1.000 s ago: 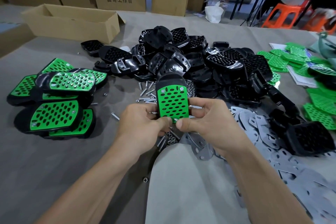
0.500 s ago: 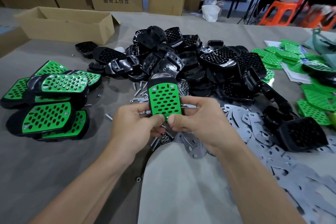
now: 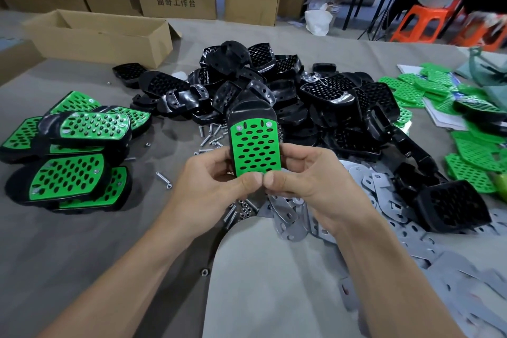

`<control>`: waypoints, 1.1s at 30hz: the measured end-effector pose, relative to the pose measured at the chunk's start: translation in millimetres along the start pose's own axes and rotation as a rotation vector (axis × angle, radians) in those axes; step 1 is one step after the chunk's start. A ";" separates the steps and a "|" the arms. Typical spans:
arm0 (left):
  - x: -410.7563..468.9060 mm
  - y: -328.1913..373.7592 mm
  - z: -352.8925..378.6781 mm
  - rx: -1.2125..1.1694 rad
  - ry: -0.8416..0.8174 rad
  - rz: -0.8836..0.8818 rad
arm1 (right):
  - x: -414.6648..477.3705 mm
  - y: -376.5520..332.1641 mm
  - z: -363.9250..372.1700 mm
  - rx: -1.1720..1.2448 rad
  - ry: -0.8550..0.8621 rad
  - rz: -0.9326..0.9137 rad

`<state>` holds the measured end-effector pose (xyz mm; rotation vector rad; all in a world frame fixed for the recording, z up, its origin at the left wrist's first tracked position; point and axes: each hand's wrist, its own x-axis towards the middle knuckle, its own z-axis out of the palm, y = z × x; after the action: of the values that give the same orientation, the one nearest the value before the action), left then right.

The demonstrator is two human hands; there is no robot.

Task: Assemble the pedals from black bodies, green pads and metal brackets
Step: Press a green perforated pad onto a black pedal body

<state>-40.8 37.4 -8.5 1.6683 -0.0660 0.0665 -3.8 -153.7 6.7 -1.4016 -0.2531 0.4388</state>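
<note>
Seating the green pad [image 3: 256,151] on a pedal [image 3: 253,134] raised clear of the table [image 3: 82,241].
Left hand [image 3: 211,184] and right hand [image 3: 307,181] each curl round a side, thumbs pinching the pad's near edge onto the black body [image 3: 250,110]. I'd press both corners evenly so it lies flat, since two screw heads [image 3: 239,127] already show at the far end.

Heaped black bodies [image 3: 329,90] ahead, brackets [image 3: 381,189] right.
</note>
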 end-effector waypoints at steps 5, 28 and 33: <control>-0.3 2.6 -2.0 0.025 0.040 0.031 | -0.5 -0.5 3.0 0.065 -0.056 -0.005; 2.4 -4.5 3.8 -0.134 0.171 -0.122 | 2.9 9.3 23.6 -0.042 0.148 -0.088; 5.0 -8.1 4.2 -0.057 0.211 -0.200 | 4.5 11.7 23.8 -0.177 0.198 -0.052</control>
<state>-35.1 34.0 -16.5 1.5948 0.2560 0.0881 -11.6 -129.2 -1.4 -1.5968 -0.1691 0.2365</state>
